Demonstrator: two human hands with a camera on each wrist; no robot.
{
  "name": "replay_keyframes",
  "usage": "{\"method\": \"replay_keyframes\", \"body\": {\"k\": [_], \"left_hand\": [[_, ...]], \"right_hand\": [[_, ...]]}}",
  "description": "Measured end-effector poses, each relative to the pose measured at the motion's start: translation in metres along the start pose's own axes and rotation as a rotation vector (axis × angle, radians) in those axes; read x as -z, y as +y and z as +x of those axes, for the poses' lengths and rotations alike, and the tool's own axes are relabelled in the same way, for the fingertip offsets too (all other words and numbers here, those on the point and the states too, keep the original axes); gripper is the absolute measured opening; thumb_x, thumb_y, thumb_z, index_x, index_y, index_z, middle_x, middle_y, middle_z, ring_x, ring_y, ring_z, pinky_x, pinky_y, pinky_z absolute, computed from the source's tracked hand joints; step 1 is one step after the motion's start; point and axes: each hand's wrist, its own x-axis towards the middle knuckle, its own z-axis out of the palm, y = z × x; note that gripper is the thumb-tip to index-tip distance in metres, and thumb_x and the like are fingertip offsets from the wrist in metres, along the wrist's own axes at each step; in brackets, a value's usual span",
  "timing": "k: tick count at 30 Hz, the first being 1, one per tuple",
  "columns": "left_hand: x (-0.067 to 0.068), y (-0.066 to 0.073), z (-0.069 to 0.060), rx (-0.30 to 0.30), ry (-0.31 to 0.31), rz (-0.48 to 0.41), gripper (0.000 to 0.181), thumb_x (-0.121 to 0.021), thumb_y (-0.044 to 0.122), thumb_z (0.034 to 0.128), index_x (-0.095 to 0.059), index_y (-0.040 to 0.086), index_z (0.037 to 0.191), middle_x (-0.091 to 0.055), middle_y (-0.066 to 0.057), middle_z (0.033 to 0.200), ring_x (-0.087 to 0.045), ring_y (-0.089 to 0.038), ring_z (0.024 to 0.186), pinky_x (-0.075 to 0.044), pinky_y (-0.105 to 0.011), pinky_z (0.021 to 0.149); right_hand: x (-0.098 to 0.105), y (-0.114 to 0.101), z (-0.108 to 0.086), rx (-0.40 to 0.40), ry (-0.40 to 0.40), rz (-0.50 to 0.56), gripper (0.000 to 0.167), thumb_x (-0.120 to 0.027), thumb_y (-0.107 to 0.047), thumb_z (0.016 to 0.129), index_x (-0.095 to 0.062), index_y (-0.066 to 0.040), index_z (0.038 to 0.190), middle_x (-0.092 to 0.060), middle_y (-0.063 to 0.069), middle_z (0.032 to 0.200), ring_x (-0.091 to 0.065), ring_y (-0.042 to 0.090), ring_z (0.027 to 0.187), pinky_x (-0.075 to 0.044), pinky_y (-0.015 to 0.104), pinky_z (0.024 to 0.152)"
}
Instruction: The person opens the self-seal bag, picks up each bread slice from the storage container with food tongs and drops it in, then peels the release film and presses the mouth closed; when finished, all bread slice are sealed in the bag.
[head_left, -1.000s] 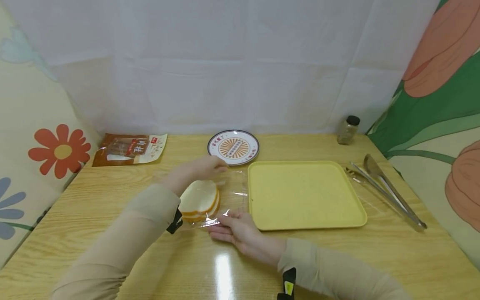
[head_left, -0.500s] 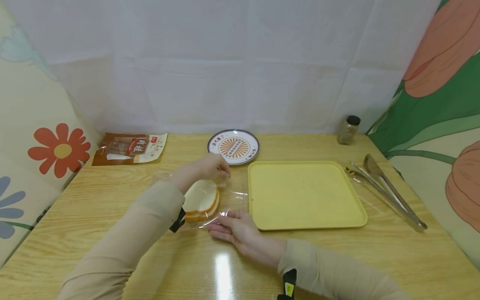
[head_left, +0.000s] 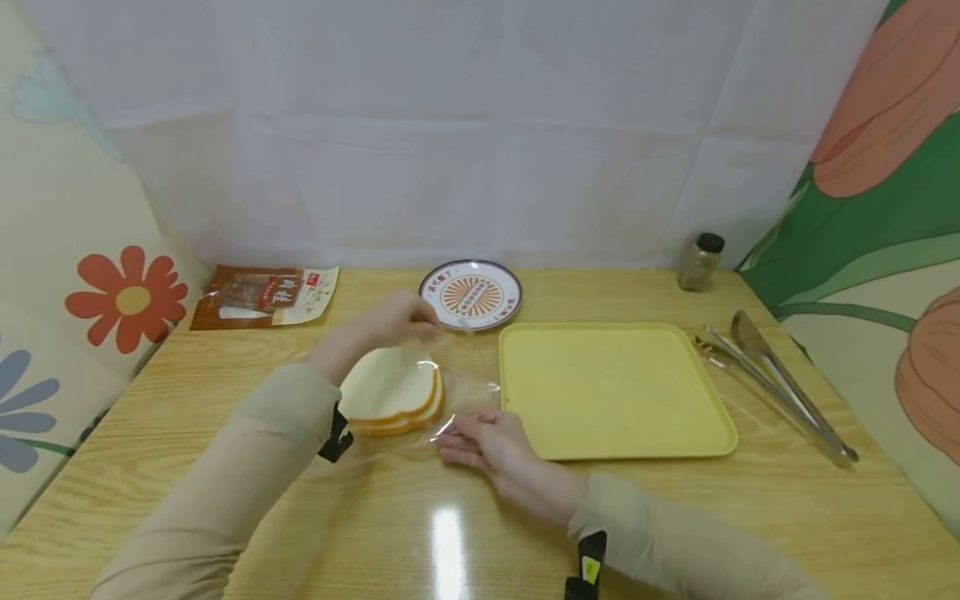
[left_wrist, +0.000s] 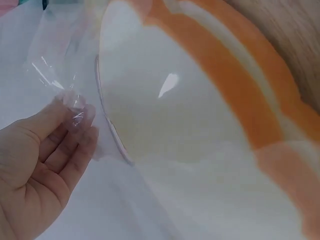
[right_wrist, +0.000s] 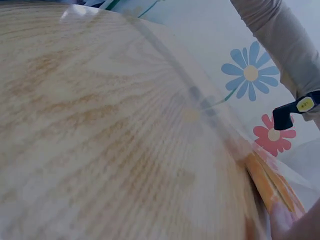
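bread slices [head_left: 390,387], stacked approx flat on the surface [head_left: 375,517], look to be in a clear bag [head_left: 468,387], well left of the yellow tray [head_left: 615,392] & nearer the person than the plate [head_left: 471,296]. left hand [head_left: 392,323] on the far side of the stack, thumb & fingertips pinching film; its wrist hides part of the bread. right hand [head_left: 498,450] at the bag's near right corner, thumb on the film edge w/ fingers below, so prob a light pinch; right wrist view shows too little of it to add much.

key rel., imo: bag's free end runs right past the bread, btwn both hands & toward the tray, so bread is left of the right hand, nearer-side of the left. left hand looks closer to the bread. bag's long axis prob left-right; bread's can't tell, partly covered.
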Motion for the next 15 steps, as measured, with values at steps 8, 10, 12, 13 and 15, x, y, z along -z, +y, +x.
{"method": "replay_keyframes", "body": {"k": [8,10,12,13,15], "left_hand": [[0.024,0.004,-0.018,0.162,0.094,-0.095,0.015,-0.062,0.005,0.0894,-0.07,-0.005,0.095,-0.071,-0.017,0.086,-0.066,-0.024,0.079,-0.056,-0.039,0.077],[0.029,0.004,-0.024,0.179,0.129,-0.125,0.017,-0.061,0.007,0.0904,-0.069,-0.006,0.098,-0.071,-0.019,0.088,-0.067,-0.027,0.082,-0.057,-0.041,0.078],[0.034,0.005,-0.03,0.206,0.166,-0.142,0.018,-0.061,0.009,0.0914,-0.069,-0.004,0.1,-0.071,-0.019,0.09,-0.068,-0.028,0.084,-0.057,-0.041,0.078],[0.037,0.007,-0.034,0.221,0.182,-0.145,0.019,-0.06,0.012,0.0922,-0.069,-0.003,0.101,-0.071,-0.018,0.092,-0.068,-0.027,0.085,-0.057,-0.04,0.078],[0.041,0.009,-0.041,0.251,0.214,-0.178,0.023,-0.059,0.017,0.0935,-0.069,-0.001,0.104,-0.071,-0.018,0.096,-0.069,-0.022,0.086,-0.058,-0.036,0.078]], "right_hand": [[0.012,-0.02,0.006,0.078,0.08,-0.029,0.014,-0.052,0.003,0.092,-0.055,0.013,0.102,-0.068,0.007,0.077,-0.066,0.011,0.068,-0.06,0.033,0.077],[0.014,-0.026,0.01,0.101,0.106,-0.019,0.012,-0.053,0.003,0.092,-0.056,0.011,0.1,-0.069,0.009,0.079,-0.066,0.011,0.067,-0.06,0.03,0.074],[0.017,-0.033,0.012,0.135,0.125,-0.022,0.01,-0.054,0.003,0.091,-0.057,0.01,0.098,-0.071,0.015,0.084,-0.067,0.012,0.068,-0.06,0.029,0.072],[0.018,-0.036,0.014,0.155,0.133,-0.024,0.009,-0.055,0.003,0.091,-0.057,0.009,0.097,-0.072,0.018,0.087,-0.068,0.013,0.069,-0.06,0.028,0.072],[0.021,-0.044,0.015,0.203,0.147,-0.044,0.012,-0.056,0.002,0.091,-0.058,0.01,0.099,-0.071,0.021,0.094,-0.069,0.013,0.073,-0.06,0.029,0.074]]}}
